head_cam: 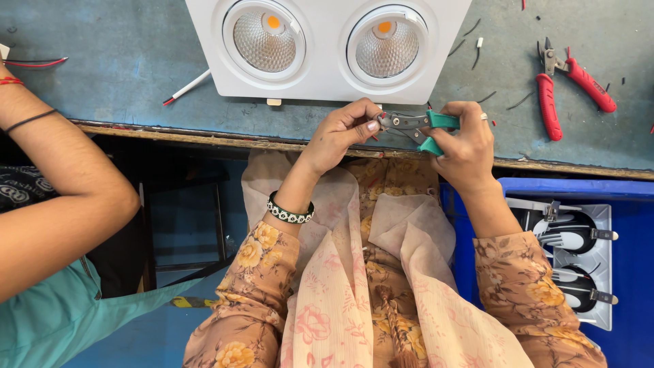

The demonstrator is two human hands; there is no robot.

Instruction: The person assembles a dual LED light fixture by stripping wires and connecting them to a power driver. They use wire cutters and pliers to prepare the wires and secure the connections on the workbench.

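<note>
Green-handled pliers [417,128] sit clamped in your right hand [466,146], fingers wrapped tight around both grips, just over the worn wooden edge of the bench [204,136]. Your left hand [344,133] comes in from the other side, fingertips pinched together at the metal nose of the pliers; whatever they pinch is too small to make out. Directly beyond your hands, a white twin-lamp fitting [327,48] lies close to the bench edge, leaving only a narrow strip of blue-grey surface between it and your knuckles. To your right the bench opens up, with red-handled pliers [565,85] lying well apart among scattered wire offcuts. Below the edge on your right, a blue bin [477,225] holds more fittings. On your left, another person's arm [61,197] crowds the space beside you.
</note>
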